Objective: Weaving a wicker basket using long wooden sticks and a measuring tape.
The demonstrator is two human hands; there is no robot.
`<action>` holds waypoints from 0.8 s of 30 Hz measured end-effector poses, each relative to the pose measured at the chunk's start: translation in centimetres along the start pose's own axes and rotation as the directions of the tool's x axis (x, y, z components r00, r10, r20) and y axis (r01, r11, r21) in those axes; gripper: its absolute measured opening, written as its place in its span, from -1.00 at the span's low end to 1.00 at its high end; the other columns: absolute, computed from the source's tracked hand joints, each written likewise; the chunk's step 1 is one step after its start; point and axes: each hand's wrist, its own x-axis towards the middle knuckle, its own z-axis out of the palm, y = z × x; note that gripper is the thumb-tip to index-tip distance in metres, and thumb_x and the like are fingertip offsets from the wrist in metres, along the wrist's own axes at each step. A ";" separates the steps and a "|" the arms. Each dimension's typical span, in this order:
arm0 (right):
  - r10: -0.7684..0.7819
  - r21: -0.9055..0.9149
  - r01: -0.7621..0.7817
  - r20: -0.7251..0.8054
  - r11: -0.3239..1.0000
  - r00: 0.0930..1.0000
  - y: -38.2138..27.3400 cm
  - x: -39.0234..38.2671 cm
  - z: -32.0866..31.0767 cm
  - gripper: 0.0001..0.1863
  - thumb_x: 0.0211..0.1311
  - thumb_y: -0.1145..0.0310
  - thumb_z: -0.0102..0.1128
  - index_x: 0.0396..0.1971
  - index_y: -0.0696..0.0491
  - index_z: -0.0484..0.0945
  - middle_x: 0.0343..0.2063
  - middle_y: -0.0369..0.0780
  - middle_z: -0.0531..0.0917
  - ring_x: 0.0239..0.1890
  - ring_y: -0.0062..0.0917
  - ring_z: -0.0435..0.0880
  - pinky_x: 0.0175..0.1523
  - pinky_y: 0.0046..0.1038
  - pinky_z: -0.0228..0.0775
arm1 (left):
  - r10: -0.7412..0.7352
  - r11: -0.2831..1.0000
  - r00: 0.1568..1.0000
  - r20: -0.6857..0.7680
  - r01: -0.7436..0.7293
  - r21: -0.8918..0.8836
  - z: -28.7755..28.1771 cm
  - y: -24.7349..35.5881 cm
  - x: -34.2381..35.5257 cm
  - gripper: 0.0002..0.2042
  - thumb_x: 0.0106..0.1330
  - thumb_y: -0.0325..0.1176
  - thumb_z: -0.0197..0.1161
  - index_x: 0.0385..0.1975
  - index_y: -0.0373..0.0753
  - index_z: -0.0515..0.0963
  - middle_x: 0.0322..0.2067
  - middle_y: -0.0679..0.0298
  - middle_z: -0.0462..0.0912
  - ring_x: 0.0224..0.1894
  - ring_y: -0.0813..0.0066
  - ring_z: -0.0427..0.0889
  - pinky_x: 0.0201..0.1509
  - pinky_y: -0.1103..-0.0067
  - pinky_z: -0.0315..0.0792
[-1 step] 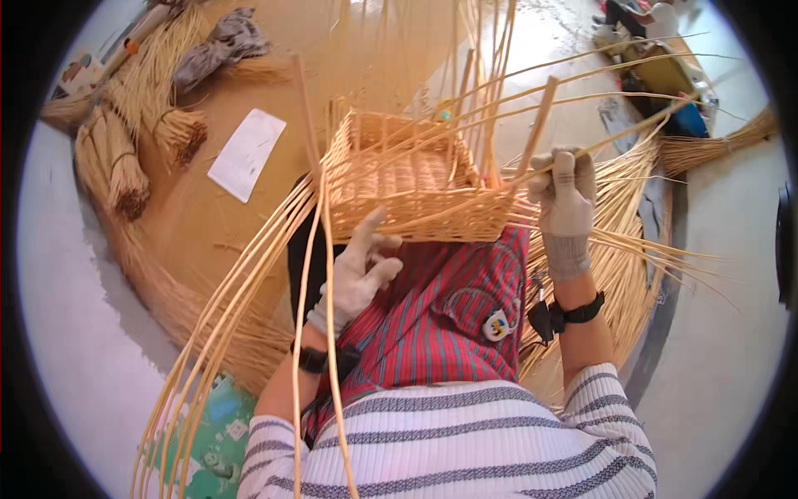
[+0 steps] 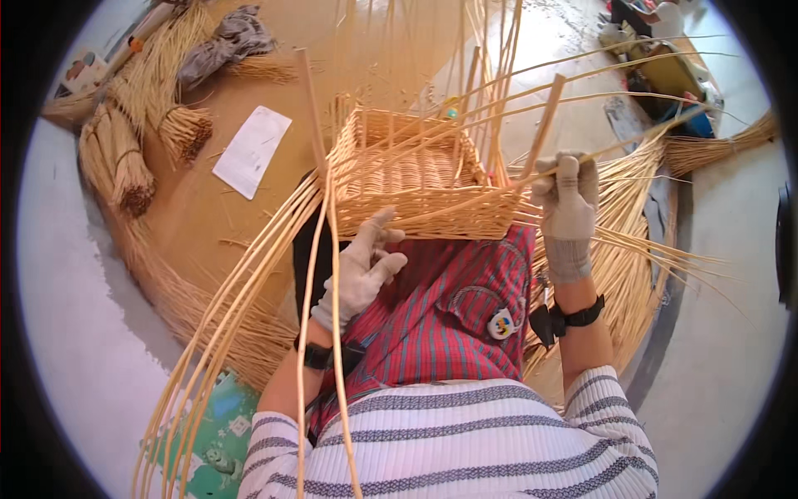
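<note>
A half-woven rectangular wicker basket [image 2: 420, 179] rests on my lap over a red striped apron [image 2: 440, 316], with long upright stakes rising from its rim. My left hand [image 2: 362, 268], in a pale glove, has its fingers spread against the basket's near wall, beside several long willow rods [image 2: 274, 274] that sweep down to the lower left. My right hand [image 2: 568, 204], also gloved, is closed around a thin willow rod [image 2: 640, 137] at the basket's right corner. That rod runs up to the right.
Tied bundles of willow [image 2: 125, 158] lie at the left on a brown board [image 2: 199, 216], with a white paper sheet [image 2: 252, 150] and a grey cloth [image 2: 229, 37]. More loose rods [image 2: 640, 249] fan out at the right. A green patterned mat [image 2: 220, 432] lies at the lower left.
</note>
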 end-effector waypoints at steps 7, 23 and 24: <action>0.046 0.069 -0.059 0.184 0.996 0.982 1.1 -3.0 -0.6 -0.86 0.59 0.32 0.15 -0.06 0.07 0.51 -0.28 -0.18 0.76 -0.46 -0.64 0.70 -0.41 -0.60 0.57 | -0.189 0.971 0.957 -0.222 0.216 0.105 -1.7 -0.2 -0.4 -0.79 0.62 -0.27 0.15 0.04 -0.25 0.58 -0.39 0.37 0.64 -0.45 0.72 0.54 -0.39 0.68 0.51; 0.340 0.028 -0.348 0.151 0.937 0.928 7.1 -3.2 1.3 -0.84 0.42 0.32 0.41 -0.23 0.04 0.60 -0.45 -0.31 0.73 -0.46 -0.67 0.72 -0.42 -0.62 0.51 | -0.090 0.994 0.919 -0.384 0.108 0.024 -1.9 -3.3 -1.1 -0.84 0.60 -0.31 0.20 0.00 -0.23 0.58 -0.31 0.33 0.68 -0.44 0.74 0.58 -0.43 0.73 0.52; 0.309 0.057 -0.321 0.156 0.945 0.938 7.4 -3.3 1.3 -0.85 0.42 0.35 0.40 -0.23 0.05 0.59 -0.47 -0.31 0.72 -0.48 -0.66 0.71 -0.43 -0.61 0.50 | -0.105 0.989 0.922 -0.373 0.137 0.060 -1.4 -3.4 -1.3 -0.81 0.59 -0.28 0.22 0.01 -0.23 0.58 -0.30 0.34 0.69 -0.44 0.74 0.57 -0.44 0.74 0.51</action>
